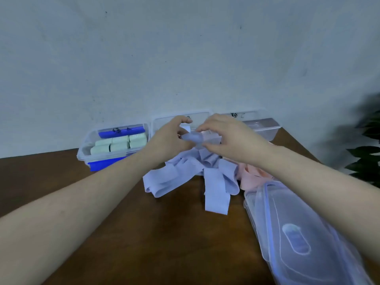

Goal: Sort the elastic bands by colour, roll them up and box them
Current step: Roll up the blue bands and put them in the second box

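Setting: brown wooden table (pixel 115 233) pushed against a pale grey wall (pixel 164 48); dark green leaves (pixel 368 153) at the right edge.
Boxes: three clear plastic boxes in a row along the wall, all open-topped.
Left box (pixel 86 153): holds pale green rolls (pixel 119 144), at least five countable, laid side by side; a blue lid (pixel 102 164) lies under it, and a blue strip shows along its far side.
Middle box (pixel 162 120): largely hidden behind the hands; contents cannot be told.
Right box (pixel 265 128): handwritten marking on the far wall; contents not visible.
Loose lids: a stack of clear lids (pixel 292 233) with blue seals at the right front, at least two.
Lilac bands (pixel 185 177): one loose heap at mid-table, just in front of the middle box; individual count cannot be told.
Pink bands (pixel 253 173): smaller heap touching the lilac heap's right side, partly under the right forearm.
Left hand (pixel 166 140): fingers curled, gripping the left end of a small lilac roll (pixel 192 137).
Right hand (pixel 228 138): thumb and fingertips bent, pinching the roll's right end.
Roll position: held above the lilac heap, in front of the middle box; a band hangs from it to the heap.
Open room: bare tabletop at the left and front centre.
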Tool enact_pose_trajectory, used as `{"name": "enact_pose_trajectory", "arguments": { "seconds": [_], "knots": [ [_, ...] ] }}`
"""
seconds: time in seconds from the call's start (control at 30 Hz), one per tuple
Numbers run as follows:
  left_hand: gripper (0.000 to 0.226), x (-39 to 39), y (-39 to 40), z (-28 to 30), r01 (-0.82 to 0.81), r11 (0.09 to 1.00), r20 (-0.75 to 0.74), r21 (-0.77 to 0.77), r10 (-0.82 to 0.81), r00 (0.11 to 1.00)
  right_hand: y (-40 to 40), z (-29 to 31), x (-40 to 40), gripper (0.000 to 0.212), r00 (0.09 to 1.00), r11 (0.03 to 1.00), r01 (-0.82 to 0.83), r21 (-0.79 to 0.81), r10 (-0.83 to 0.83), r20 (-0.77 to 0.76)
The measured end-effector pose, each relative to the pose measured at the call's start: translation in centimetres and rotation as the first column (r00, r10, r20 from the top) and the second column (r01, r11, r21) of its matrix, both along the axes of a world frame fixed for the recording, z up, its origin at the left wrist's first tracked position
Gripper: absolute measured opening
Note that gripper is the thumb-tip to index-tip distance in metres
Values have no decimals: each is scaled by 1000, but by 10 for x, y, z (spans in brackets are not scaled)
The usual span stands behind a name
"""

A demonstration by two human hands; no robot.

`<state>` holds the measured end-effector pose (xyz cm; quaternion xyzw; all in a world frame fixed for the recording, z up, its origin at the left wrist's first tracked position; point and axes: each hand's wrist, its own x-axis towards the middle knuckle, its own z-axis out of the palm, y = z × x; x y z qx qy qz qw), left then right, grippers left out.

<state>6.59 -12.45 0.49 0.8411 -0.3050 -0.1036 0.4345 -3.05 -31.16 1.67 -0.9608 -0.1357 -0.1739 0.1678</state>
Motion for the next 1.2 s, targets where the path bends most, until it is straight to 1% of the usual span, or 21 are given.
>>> {"name": "enact_pose_trajectory", "arguments": {
  "seconds": [0.07,0.1,0.17,0.23,0.3,0.4,0.5,0.6,0.7,0.73,0.8,0.87,0.93,1.07,1.13,1.2],
  "knots": [
    [52,17,-18,2,12,1000,51,28,-13,999,-13,3,25,30,1000,994,-9,-109,9,1],
    [52,25,-25,3,17,998,68,53,-20,997,-19,3,36,28,1000,990,-15,-139,14,-9],
    [53,41,-36,4,20,995,90,98,-29,996,-26,4,57,27,999,989,3,-145,-9,-35],
    [54,55,-44,2,25,994,90,110,-35,995,-31,4,76,32,998,990,26,-140,-35,-61],
    [53,67,-50,0,23,992,93,123,-34,995,-33,1,92,31,996,989,33,-144,-44,-76],
    [55,83,-58,-8,16,994,47,104,-21,999,-36,-3,110,27,989,988,49,-150,-69,-134],
    [51,100,-65,-19,16,996,48,89,-20,999,-40,-8,124,28,973,988,85,-128,-110,-203],
    [43,112,-71,-29,61,996,42,67,-64,997,-41,-15,137,29,956,979,99,-176,-143,-258],
    [35,119,-75,-34,91,992,93,89,-99,991,-42,-21,148,29,952,960,112,-256,-178,-249],
    [36,121,-75,-35,92,989,131,120,-108,985,-43,-23,150,29,953,950,117,-290,-190,-238],
    [37,126,-74,-36,82,968,246,237,-141,959,-45,-28,155,29,954,912,121,-391,-216,-209],
    [31,130,-70,-38,46,926,369,376,-195,909,-47,-35,160,28,954,865,118,-488,-235,-184],
    [28,134,-65,-42,8,878,427,479,-241,872,-46,-40,165,25,948,833,116,-541,-256,-191],
    [30,136,-59,-50,-37,799,442,600,-293,848,-39,-44,174,23,935,805,102,-584,-278,-221],
    [27,136,-57,-53,-26,788,423,615,-302,855,-35,-45,179,24,930,778,98,-620,-294,-222],
    [28,137,-57,-55,-23,787,414,616,-299,860,-33,-49,184,25,920,759,104,-643,-319,-228]
  ]
}}
